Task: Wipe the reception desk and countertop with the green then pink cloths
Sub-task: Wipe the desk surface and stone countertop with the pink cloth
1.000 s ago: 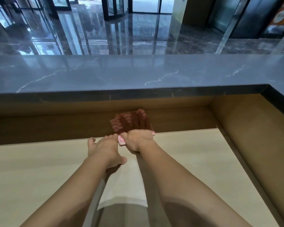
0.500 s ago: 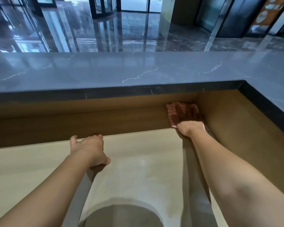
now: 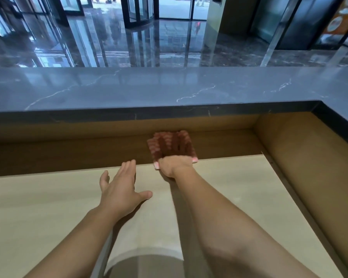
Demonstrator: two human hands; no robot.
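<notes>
A person's right hand (image 3: 174,165) is pressing a pink ribbed cloth (image 3: 152,147) flat against the dark brown wooden back panel (image 3: 68,155), under the overhang of the grey white-veined marble countertop (image 3: 129,91), its blurred fingers spreading straight over the fabric. The left hand (image 3: 121,189) is stretching open, fingers straight and thumb out, over the pale beige counter (image 3: 38,207), just beside the right hand and clear of the cloth.

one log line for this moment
right hand: presses pink cloth at desk back edge | left hand: open, holds nothing
</notes>
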